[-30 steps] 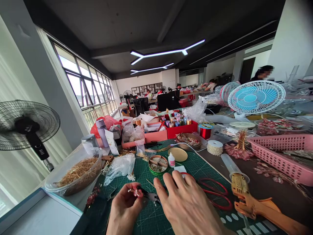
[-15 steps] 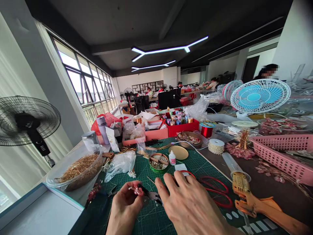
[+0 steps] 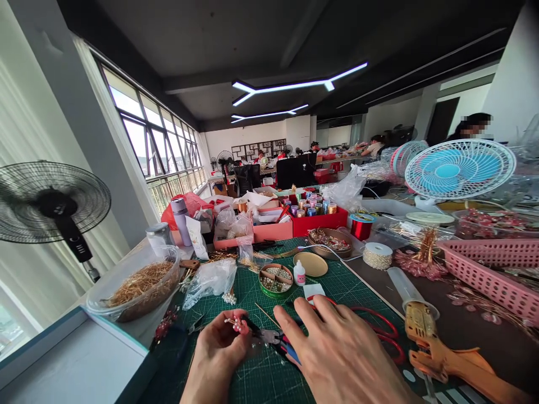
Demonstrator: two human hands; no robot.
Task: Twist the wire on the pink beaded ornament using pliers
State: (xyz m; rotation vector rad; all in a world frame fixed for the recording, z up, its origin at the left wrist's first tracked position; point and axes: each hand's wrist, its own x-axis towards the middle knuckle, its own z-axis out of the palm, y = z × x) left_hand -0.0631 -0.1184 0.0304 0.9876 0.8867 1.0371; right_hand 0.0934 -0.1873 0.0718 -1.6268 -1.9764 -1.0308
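Observation:
Between the thumb and fingers of my left hand [image 3: 217,356] is a small pink beaded flower [image 3: 238,325] with pearl-like beads. My right hand [image 3: 337,350] is closed over the handles of a pair of pliers [image 3: 269,336]; red and blue grip shows under the palm. The pliers' dark jaws reach the flower at its right edge; whether they grip it I cannot tell. A few loose pearls lie on the green cutting mat [image 3: 252,376] below. Beyond my hands stand a round divided box of pearls [image 3: 274,292] and a small white bottle [image 3: 299,273].
Red-handled scissors [image 3: 391,342] lie partly behind my right hand. An orange glue gun [image 3: 446,356] and a pink basket [image 3: 492,275] are at right. At left are a tub of straw-like strands [image 3: 141,283], a pale box [image 3: 71,365] and a black fan [image 3: 54,205].
The whole view has shifted slightly, so the scene sits further right. The pliers' handles show more now, with the right hand a little further from the flower. Both hands keep their holds.

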